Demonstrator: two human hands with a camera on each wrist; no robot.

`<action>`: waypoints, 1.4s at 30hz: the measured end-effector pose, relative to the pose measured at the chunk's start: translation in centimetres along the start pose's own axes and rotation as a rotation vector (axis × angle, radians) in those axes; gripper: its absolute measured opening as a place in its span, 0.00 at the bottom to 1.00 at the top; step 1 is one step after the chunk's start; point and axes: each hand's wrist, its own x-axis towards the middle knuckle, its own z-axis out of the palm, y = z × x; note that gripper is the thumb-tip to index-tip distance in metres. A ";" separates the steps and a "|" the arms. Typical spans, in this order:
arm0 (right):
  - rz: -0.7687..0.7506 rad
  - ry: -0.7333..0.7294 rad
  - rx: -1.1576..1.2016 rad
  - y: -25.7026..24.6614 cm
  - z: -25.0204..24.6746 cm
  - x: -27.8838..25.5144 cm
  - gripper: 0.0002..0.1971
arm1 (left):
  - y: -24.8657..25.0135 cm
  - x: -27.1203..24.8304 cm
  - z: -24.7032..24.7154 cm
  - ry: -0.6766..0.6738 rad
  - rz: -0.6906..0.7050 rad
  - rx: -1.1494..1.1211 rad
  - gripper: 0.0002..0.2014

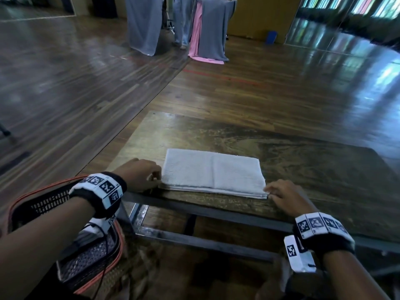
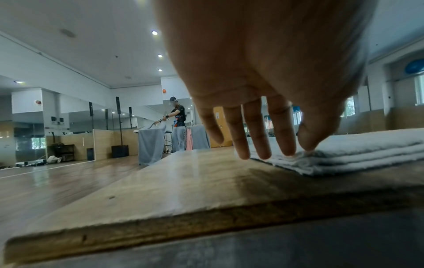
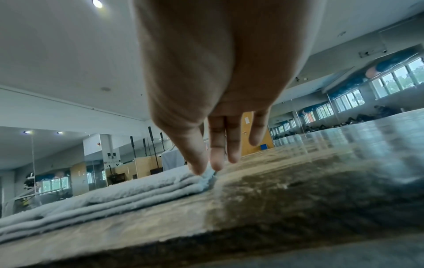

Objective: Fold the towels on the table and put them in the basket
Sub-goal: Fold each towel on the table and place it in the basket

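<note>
A white towel [image 1: 213, 173], folded into a flat layered rectangle, lies on the wooden table [image 1: 303, 165] close to its near edge. My left hand [image 1: 155, 177] pinches the towel's near left corner; in the left wrist view thumb and forefinger [image 2: 306, 145] meet on the towel [image 2: 367, 150]. My right hand [image 1: 268, 191] pinches the near right corner, and the right wrist view shows the thumb [image 3: 195, 163] and forefinger nipping the edge of the towel [image 3: 114, 195]. A black mesh basket [image 1: 49, 200] with an orange rim sits below the table at my left, partly hidden by my forearm.
The table's dark metal frame [image 1: 216, 215] runs under its near edge. Far across the wooden floor a person [image 2: 179, 123] works at a stand draped with grey and pink cloths [image 1: 207, 29]. A small blue bin [image 1: 271, 37] stands by the back wall.
</note>
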 end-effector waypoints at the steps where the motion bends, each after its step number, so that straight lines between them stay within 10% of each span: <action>1: -0.002 0.013 -0.004 -0.1 -0.1 0.0 0.11 | -0.2 0.0 0.0 0.024 -0.004 0.016 0.09; 30: 0.040 0.065 0.018 -1.5 -0.6 0.6 0.06 | 0.2 -0.2 0.4 0.142 0.021 0.034 0.07; 42: -0.224 0.023 0.083 -8.8 2.0 2.8 0.06 | 8.7 3.4 2.0 0.106 0.060 -0.120 0.10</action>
